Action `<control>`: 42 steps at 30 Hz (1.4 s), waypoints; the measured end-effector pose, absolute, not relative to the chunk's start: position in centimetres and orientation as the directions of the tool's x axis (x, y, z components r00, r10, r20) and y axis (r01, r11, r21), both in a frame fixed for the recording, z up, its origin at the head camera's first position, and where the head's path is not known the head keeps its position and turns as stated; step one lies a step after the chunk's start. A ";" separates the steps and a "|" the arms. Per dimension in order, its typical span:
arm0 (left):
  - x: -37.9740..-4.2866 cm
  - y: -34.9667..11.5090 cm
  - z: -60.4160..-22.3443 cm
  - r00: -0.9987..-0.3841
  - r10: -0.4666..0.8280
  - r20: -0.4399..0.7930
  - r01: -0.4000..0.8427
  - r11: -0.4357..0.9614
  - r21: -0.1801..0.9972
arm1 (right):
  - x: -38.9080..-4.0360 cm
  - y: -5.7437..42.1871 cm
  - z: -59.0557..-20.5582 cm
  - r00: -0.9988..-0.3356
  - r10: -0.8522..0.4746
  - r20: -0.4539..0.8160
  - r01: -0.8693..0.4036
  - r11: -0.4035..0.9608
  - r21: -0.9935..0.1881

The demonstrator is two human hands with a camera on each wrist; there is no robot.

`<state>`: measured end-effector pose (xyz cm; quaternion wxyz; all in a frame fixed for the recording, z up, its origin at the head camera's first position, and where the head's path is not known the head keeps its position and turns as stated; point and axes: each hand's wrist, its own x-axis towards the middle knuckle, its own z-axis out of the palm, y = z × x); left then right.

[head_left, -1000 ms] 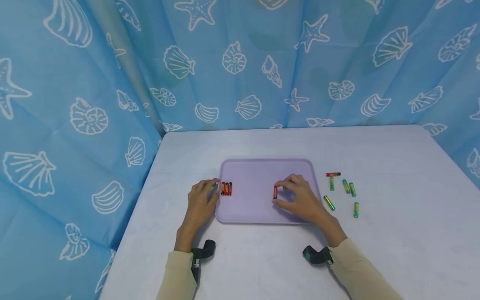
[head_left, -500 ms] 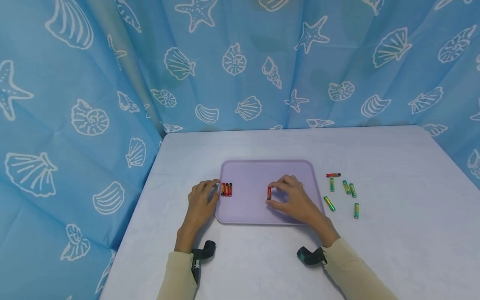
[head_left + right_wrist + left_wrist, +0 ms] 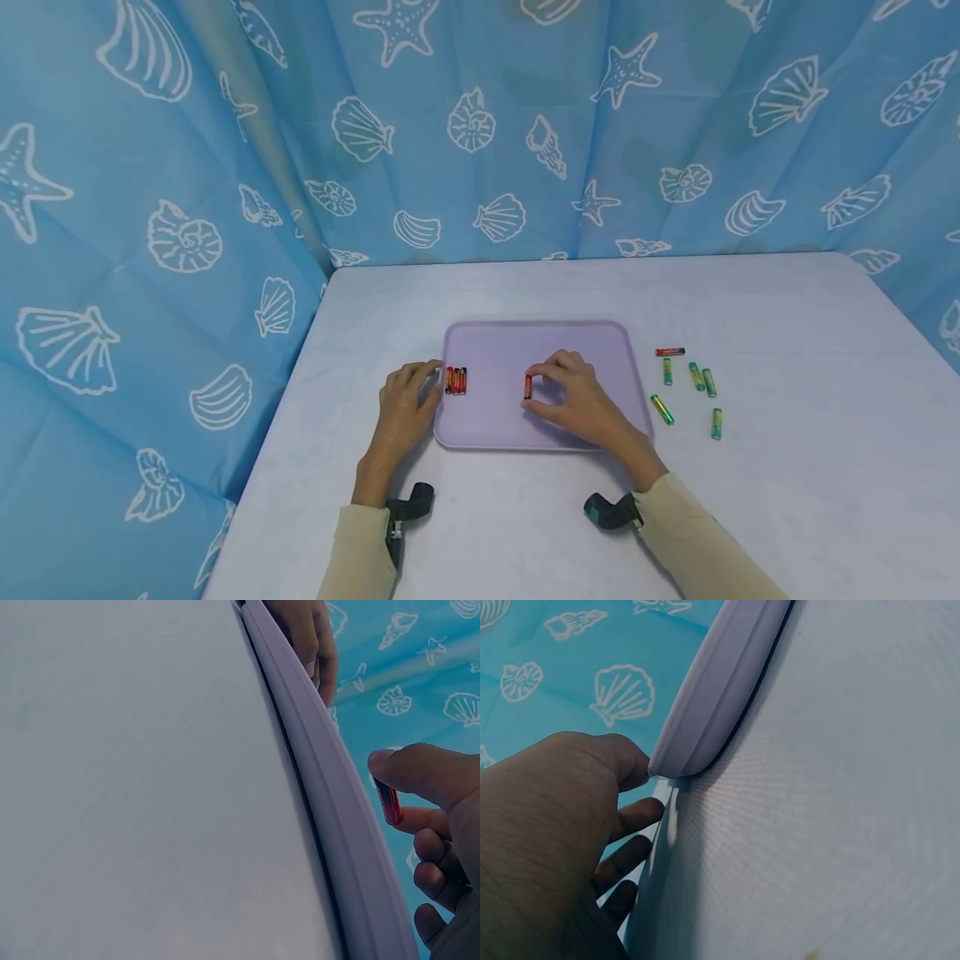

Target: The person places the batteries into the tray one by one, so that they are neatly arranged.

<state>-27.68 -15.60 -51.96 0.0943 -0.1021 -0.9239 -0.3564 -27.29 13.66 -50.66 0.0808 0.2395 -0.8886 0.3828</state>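
Note:
A red and black battery point(image 3: 528, 387) is pinched end to end between thumb and finger of my right hand point(image 3: 576, 402), above the middle of the lilac tray point(image 3: 510, 429). The right wrist view also shows this battery point(image 3: 388, 802) held at its ends. My left hand point(image 3: 405, 412) rests by the tray's left rim. In the left wrist view the thumb of the left hand point(image 3: 562, 817) touches the rim, and its other fingers are loosely bent around nothing. Several red and black batteries point(image 3: 456, 381) lie side by side inside the tray's left end.
Right of the tray, several green batteries point(image 3: 697, 377) lie scattered on the white table point(image 3: 787, 500), with one red and black battery point(image 3: 670, 352) behind them. A blue shell-patterned curtain point(image 3: 495, 167) hangs behind the table and along its left side.
My right hand has moved left over the tray, carrying the pinched battery towards the row at the left end. The left hand has stayed at the rim.

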 end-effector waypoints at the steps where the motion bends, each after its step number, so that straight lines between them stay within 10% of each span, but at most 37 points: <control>1: -27.7 -15.6 -52.0 -0.962 0.121 0.246 0.255 0.727 0.637 | -27.4 13.5 -50.7 -0.871 -0.365 0.329 -0.490 0.591 -0.640; 42: -27.7 -15.7 -52.0 -0.954 0.137 0.267 0.278 0.739 0.614 | -30.8 6.6 -51.7 -0.860 -0.403 0.315 -0.506 0.581 -0.637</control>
